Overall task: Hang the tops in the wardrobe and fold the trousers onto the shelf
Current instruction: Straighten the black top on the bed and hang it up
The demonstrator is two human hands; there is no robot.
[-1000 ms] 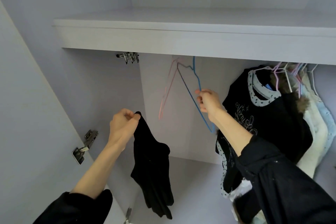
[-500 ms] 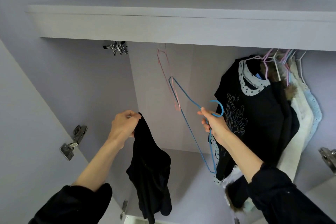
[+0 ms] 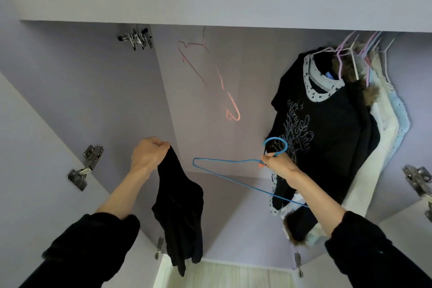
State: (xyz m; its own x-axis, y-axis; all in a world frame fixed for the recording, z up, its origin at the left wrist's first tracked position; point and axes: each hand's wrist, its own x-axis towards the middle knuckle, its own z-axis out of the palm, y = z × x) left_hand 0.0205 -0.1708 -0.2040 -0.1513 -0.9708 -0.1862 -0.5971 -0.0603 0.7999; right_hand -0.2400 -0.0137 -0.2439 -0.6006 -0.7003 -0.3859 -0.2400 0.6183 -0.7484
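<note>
Currently hanging: left hand gripping black top, right hand pinching blue hanger; next, threading hanger into neckline.

Two bare hands: left hand and right hand. One limp black garment, off any hanger. Two empty thin wire hangers: one blue wire hanger, one pink wire hanger, blurred. One black printed top with a star-patterned pale collar on the rail; behind it further hung garments, overlapping, number not determinable. Three metal door hinges: left upper hinge, left lower hinge, right hinge.
</note>
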